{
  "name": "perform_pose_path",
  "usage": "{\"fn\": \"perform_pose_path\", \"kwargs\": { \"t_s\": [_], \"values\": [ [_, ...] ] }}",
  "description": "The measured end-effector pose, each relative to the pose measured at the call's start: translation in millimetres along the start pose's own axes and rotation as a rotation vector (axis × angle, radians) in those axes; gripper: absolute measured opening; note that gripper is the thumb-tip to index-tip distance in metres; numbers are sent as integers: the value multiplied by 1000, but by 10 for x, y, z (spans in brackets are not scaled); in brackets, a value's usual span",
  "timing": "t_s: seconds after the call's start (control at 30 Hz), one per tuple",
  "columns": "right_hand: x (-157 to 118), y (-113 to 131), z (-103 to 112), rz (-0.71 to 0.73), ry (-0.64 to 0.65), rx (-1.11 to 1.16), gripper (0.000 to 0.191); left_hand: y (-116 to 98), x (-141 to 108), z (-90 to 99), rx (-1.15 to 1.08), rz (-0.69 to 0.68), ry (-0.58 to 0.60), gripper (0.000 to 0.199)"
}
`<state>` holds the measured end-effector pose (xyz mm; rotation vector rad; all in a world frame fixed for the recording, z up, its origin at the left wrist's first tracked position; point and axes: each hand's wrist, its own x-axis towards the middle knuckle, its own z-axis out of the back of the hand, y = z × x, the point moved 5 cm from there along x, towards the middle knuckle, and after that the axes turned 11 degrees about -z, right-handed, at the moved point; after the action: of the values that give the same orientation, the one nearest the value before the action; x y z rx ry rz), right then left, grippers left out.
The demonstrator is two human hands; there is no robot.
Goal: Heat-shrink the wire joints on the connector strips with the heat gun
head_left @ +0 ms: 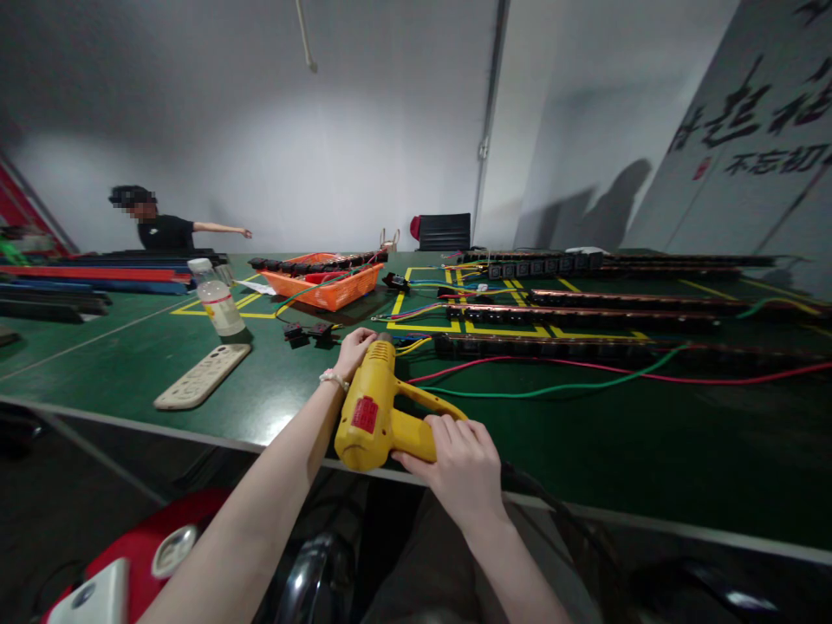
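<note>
A yellow heat gun [370, 403] is gripped by its handle in my right hand [464, 464], its nozzle pointing away over the table. Just left of the nozzle is my left hand [356, 348], with a bracelet at the wrist. Its fingers are bent and partly hidden behind the gun, so what they hold cannot be made out. Yellow and blue wires [412, 345] run close by, from the end of a long dark strip assembly [520, 347]. Small black connectors [305, 334] lie a little beyond my left hand.
On the green table [260, 433] stand a bottle [217, 299] and a phone in a light case [203, 377]. Farther back are an orange basket [331, 293] and several long strips [585, 316]. Red and green wires [552, 390] cross the right side. A person [169, 230] is at the far left.
</note>
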<state>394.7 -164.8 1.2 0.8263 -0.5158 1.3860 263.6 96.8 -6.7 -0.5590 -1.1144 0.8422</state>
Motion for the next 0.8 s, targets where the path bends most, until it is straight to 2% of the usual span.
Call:
{"fn": "perform_pose_path", "kwargs": {
  "t_s": [0.27,0.57,0.8],
  "values": [
    [14,-229,86,56,59,-17,59,44,-18,-46,-37,-2,-5,19],
    [2,-633,296,103,40,-29,59,66,-15,-57,-50,-51,-6,20],
    [1,-705,322,70,79,-20,58,32,-34,-58,-55,-62,-24,20]
  ]
}}
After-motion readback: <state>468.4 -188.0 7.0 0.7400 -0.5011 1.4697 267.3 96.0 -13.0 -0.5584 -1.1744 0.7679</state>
